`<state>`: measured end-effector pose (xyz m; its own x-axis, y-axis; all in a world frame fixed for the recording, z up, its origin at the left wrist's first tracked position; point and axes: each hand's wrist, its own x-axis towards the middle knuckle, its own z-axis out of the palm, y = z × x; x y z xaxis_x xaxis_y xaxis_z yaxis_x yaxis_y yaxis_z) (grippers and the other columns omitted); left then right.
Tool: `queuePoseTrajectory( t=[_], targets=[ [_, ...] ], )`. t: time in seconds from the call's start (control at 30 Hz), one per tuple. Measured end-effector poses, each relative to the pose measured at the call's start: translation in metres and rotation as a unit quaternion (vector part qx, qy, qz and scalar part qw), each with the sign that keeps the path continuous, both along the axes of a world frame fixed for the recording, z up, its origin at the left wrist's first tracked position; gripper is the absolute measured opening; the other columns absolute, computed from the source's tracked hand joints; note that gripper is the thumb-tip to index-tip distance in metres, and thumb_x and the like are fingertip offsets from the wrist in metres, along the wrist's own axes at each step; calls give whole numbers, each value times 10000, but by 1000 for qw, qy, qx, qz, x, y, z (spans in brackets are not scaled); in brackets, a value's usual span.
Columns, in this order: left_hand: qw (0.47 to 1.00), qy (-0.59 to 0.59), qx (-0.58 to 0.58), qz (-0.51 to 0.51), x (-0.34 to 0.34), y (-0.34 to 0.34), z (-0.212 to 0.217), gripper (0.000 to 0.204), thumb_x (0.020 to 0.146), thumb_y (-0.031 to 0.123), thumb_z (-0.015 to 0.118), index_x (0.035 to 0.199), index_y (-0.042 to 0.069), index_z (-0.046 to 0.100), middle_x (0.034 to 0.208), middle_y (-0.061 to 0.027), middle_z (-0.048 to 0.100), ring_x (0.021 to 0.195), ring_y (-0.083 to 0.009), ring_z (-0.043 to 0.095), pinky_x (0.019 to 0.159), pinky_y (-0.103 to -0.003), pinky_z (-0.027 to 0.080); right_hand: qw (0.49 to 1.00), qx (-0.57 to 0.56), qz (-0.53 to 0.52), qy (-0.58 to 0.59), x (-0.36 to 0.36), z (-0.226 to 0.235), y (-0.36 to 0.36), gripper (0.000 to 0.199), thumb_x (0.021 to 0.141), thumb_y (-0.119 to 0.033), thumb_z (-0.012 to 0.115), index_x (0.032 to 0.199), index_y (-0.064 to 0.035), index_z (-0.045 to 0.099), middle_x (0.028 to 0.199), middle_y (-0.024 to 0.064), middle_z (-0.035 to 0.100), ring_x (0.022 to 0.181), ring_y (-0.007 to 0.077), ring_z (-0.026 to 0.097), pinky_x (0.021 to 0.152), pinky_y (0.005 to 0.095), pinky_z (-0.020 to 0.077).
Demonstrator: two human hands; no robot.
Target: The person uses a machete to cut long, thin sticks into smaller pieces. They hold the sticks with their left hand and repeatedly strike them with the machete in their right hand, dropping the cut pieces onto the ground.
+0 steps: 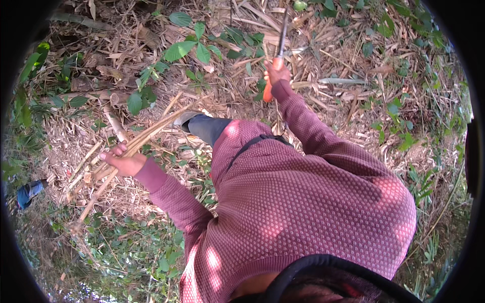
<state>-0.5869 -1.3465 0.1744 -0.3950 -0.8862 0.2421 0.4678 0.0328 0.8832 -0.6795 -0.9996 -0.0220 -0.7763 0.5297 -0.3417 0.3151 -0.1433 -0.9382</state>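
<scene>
Down among the dry leaf litter (353, 91) and green weeds (187, 48), I am watching both hands working outdoors on rough ground. My left hand (124, 162) is gripping a bundle of thin dry stalks (139, 144), its fingers (112, 153) wrapping tightly around the middle of the bundle, so the stalks are slanting from lower left up toward the bent knee in dark trousers (209, 127). My right hand (277, 74) is reaching forward and clasping the orange handle of a long knife (280, 43), fingers closing fully about it, with the blade pointing away over the litter. Knife and stalks are sitting well apart, the knee lying between them.

Judging the step as trimming or cutting the stalks, I would be keeping the left grip firm and low on the bundle so that the loose ends are not fanning out. I would be bringing the blade in on the far side, angling it away from the knee and the holding fingers. A blue thing (28, 192) is lying at the left rim, too small to tell.
</scene>
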Motion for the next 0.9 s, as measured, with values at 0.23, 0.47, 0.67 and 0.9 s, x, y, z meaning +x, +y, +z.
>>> queuePoseTrajectory(
  t=[0.23, 0.47, 0.67, 0.9],
  targets=[
    [951, -42, 84, -295, -37, 64, -36, 209, 883, 294, 528, 892, 85, 524, 588, -2, 509, 514, -104, 512, 541, -267, 520, 968, -9, 238, 82, 22, 93, -33, 478, 754, -379, 666, 1021, -15, 507, 811, 75, 595, 629, 139, 574, 573, 288, 505],
    [925, -73, 181, -325, -34, 130, -82, 336, 903, 261, 522, 1107, -2, 482, 920, -50, 569, 853, -153, 563, 764, -293, 481, 895, 164, 374, 179, 29, 158, -116, 493, 752, -449, 618, 961, -9, 542, 810, 170, 605, 748, 288, 603, 671, 371, 459],
    [902, -77, 300, -300, -17, 116, -129, 303, 877, 213, 568, 1076, -6, 500, 973, -72, 584, 874, -161, 582, 749, -286, 490, 860, 169, 471, 100, 43, 138, -126, 563, 730, -503, 610, 977, -3, 527, 845, 186, 607, 793, 335, 602, 695, 384, 462],
    [886, -8, 367, -284, -57, 129, -87, 217, 878, 274, 556, 879, 73, 473, 712, -25, 511, 670, -152, 532, 714, -336, 500, 878, 123, 447, 120, 54, 152, -48, 421, 772, -271, 668, 1055, -12, 493, 860, 101, 599, 721, 137, 593, 624, 263, 517]
  ],
)
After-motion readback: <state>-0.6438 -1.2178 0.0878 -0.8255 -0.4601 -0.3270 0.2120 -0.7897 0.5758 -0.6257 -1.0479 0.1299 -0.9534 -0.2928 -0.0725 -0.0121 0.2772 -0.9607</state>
